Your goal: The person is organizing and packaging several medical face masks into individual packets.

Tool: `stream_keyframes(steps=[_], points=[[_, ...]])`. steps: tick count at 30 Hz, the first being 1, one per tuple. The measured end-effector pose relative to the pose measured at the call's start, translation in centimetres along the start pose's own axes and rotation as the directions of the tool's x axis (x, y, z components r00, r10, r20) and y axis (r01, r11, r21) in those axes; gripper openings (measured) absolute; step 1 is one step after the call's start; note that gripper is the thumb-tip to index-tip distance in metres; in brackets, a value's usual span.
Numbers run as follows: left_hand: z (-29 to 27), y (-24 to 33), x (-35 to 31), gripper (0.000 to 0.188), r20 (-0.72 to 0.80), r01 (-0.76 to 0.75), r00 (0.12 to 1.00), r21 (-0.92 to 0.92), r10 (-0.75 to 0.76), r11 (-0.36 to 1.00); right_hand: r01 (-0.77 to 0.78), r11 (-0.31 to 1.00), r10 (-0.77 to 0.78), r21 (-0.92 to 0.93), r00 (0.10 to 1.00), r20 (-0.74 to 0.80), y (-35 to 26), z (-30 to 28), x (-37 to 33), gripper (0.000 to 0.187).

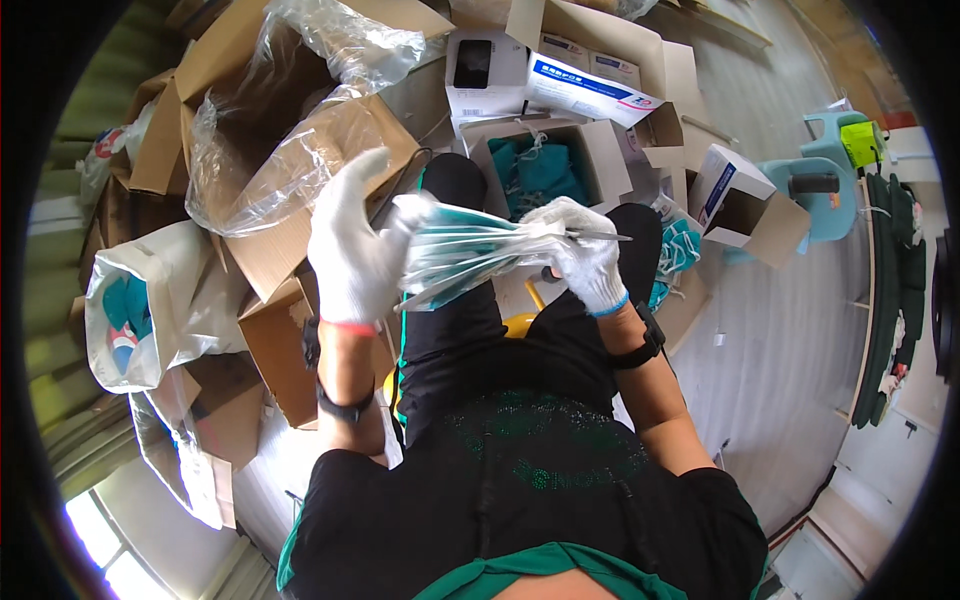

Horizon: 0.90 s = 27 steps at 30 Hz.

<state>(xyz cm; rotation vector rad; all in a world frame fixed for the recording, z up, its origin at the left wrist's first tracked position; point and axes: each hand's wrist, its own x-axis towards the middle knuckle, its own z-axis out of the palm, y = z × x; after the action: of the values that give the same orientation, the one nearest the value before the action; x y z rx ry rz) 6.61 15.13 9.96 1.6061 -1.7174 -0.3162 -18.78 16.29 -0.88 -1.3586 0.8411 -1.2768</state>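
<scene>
My right hand, in a white knit glove with a blue cuff, grips the gathered end of a fanned bundle of flat teal-and-white packets. A thin pointed metal piece sticks out past its knuckles; the rest of it is hidden. At the bundle's spread end is my left hand, gloved in white with a red cuff. Its fingers are apart and partly smeared by motion, close against the packets. Just beyond, a white carton holds teal pieces with white strings.
Large brown cartons with clear plastic film crowd the left. A white sack holds teal items. Small white boxes and a teal bundle lie right of my knees. A light blue plastic chair stands farther right.
</scene>
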Motion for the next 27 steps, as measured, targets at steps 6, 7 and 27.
stream_keyframes(steps=[6, 7, 27], points=[[4.5, -9.2, 0.5, 0.05, 0.472, 0.554, 0.82, -0.512, -0.323, 0.657, -0.169, 0.978, 0.181, 0.123, 0.98, -0.088, -0.5, -2.8, -3.3, 0.02], [4.8, -9.3, 0.5, 0.051, 0.493, 0.521, 0.821, -0.435, -0.289, 0.735, -0.152, 0.981, 0.17, 0.121, 0.972, -0.165, 0.3, -3.9, -4.3, 0.018], [3.8, -4.4, -4.1, 0.123, 0.35, 0.248, 0.935, -0.769, 0.063, 0.59, -0.205, 0.976, 0.22, 0.08, 0.886, -0.409, 5.4, 1.9, -1.4, 0.024]])
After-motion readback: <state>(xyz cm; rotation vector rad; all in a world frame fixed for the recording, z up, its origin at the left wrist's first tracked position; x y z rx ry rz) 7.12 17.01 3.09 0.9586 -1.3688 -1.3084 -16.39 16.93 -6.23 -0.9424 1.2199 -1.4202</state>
